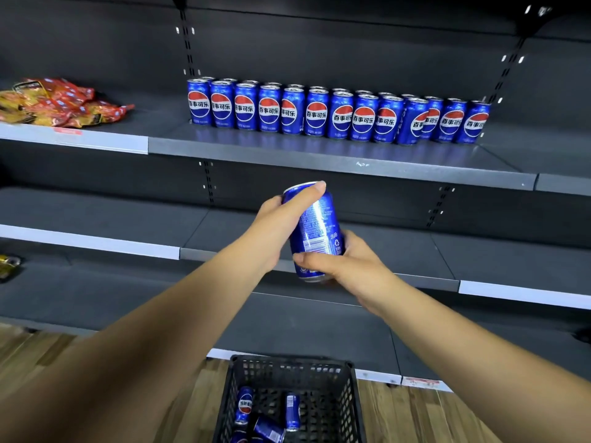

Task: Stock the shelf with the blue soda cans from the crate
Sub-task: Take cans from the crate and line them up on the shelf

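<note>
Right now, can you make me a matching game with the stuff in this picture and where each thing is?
Things:
1. can in both hands
2. row of blue cans
3. red snack bags
4. black crate

Places:
A. on the wooden floor, a few cans inside
B. standing on the upper shelf, labels facing out
C. lying at the left end of the upper shelf
D. up in the air in front of the shelves

Pairs: 1-D, 2-B, 3-C, 4-A
</note>
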